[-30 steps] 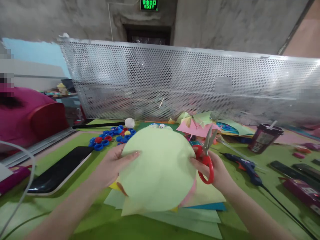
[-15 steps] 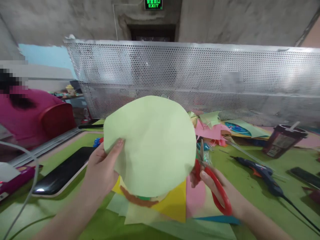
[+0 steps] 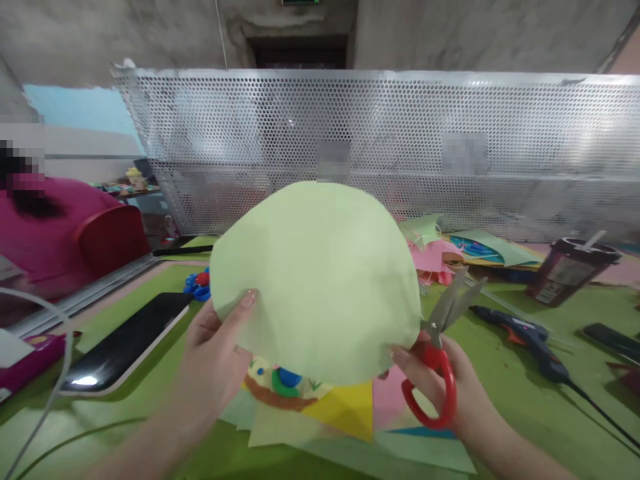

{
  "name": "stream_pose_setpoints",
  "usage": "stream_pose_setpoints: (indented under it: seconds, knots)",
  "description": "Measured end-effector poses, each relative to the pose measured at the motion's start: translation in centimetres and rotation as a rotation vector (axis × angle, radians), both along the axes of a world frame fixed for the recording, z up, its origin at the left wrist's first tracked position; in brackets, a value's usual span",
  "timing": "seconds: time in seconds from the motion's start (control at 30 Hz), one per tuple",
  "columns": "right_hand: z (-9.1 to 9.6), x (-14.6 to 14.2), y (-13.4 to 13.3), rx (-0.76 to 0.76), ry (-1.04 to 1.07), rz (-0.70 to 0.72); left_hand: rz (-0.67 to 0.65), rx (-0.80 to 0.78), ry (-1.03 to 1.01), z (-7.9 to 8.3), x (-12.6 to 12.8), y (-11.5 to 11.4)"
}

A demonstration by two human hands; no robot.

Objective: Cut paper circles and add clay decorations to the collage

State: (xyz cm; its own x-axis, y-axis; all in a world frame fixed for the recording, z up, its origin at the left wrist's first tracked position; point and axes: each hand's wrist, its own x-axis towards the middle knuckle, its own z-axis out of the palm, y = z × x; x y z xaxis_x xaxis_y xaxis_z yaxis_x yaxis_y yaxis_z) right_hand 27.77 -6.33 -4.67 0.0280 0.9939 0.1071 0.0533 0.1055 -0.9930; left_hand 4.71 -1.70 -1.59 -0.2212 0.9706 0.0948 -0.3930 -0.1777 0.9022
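Observation:
My left hand (image 3: 215,350) pinches the left edge of a pale green paper disc (image 3: 317,280), held up above the table. My right hand (image 3: 440,383) grips red-handled scissors (image 3: 436,360), their blades open and pointing up to the right; its fingertips touch the disc's lower right edge. Under the disc lies a stack of coloured paper sheets (image 3: 350,410), with a painted round piece (image 3: 280,387) showing on top.
A black tablet (image 3: 125,340) lies at the left, blue and red bottle caps (image 3: 197,283) behind it. A glue gun (image 3: 520,333) with its cable, a dark cup (image 3: 565,270) and paper scraps (image 3: 440,250) sit to the right. A perforated metal screen (image 3: 450,153) closes the back. A person in magenta (image 3: 45,227) sits far left.
The disc went from lying low over the stack to being held up, then tilted right. My right hand swung the scissors from pointing down-left to blades open, pointing up-right.

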Motion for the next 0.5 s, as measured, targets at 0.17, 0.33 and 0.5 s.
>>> stream_pose_setpoints:
  seconds: [0.17,0.33,0.5]
  knots:
    - [0.5,1.1,0.7,0.084,-0.144,-0.119,-0.038,-0.051,0.074,0.1,-0.9,1.0]
    - [0.2,1.2,1.0,0.185,-0.079,0.059,0.114,0.023,0.108,-0.2,-1.7,1.7]
    - [-0.2,1.1,0.5,0.177,-0.073,0.214,0.242,0.065,0.134,-0.2,-1.8,1.4]
